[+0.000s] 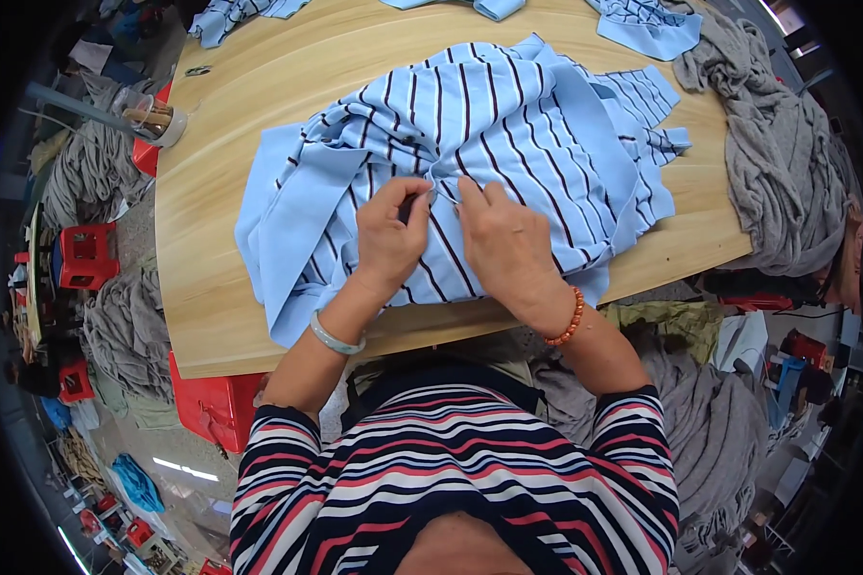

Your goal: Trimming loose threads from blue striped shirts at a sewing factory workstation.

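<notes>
A light blue garment with dark stripes [508, 125] lies bunched on a wooden table [221, 211]. My left hand [390, 233] pinches a fold of the striped fabric near its middle, and a small dark object shows between the fingers. My right hand [506, 240] presses and grips the same fold right beside it. The two hands almost touch. A pale green bangle sits on my left wrist and an orange bead bracelet on my right wrist.
More blue striped pieces [642, 24] lie at the table's far edge. A grey fabric heap [786, 163] hangs over the right end. A cup with tools [153, 120] stands at the left edge. Red stools [84, 257] and grey cloth piles [125, 331] cover the floor.
</notes>
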Demonstrator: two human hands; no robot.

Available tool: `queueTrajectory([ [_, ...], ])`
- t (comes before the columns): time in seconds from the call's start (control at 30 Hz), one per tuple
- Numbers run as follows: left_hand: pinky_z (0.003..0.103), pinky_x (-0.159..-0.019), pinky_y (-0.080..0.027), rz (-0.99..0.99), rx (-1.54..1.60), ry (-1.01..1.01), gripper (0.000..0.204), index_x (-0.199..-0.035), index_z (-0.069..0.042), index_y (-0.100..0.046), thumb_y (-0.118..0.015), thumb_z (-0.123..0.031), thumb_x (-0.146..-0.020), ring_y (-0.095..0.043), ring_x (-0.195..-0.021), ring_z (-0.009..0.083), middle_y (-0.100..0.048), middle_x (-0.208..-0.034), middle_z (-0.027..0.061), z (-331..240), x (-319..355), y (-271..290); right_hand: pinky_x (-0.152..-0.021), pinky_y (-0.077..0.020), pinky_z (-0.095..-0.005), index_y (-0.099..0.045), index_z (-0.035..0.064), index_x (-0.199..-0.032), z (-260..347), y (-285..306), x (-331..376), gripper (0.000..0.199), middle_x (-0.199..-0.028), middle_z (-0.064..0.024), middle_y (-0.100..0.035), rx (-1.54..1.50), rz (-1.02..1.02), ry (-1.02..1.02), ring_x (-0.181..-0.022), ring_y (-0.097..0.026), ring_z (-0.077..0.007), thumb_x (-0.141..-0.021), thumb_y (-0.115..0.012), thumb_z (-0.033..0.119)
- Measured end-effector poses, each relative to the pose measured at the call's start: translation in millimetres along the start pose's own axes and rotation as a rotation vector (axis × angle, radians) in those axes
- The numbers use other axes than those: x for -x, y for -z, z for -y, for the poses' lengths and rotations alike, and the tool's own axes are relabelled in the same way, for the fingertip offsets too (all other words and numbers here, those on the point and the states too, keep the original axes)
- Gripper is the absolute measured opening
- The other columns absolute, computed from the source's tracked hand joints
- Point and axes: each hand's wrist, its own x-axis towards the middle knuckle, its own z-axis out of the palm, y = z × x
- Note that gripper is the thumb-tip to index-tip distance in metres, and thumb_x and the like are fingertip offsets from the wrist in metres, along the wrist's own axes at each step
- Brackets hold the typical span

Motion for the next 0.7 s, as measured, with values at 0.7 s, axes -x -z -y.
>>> queueTrajectory([
  [0.7,0.018,-0.067,-0.044,-0.083,0.247,0.348,0.015,-0.096,0.001,-0.064,-0.068,-0.011,-0.088,-0.056,-0.073,0.0040,-0.066,-0.081,0.0008,26.5,-8.0,43.7,-0.057,-0.0447,-0.0343,-0.066,0.0009,-0.107,-39.8,24.1,26.4,0.024,-0.074,-0.0136,-0.060,-0.410,0.007,-0.024,-0.059,-0.056,-0.0286,-0.084,-0.066,0.007],
])
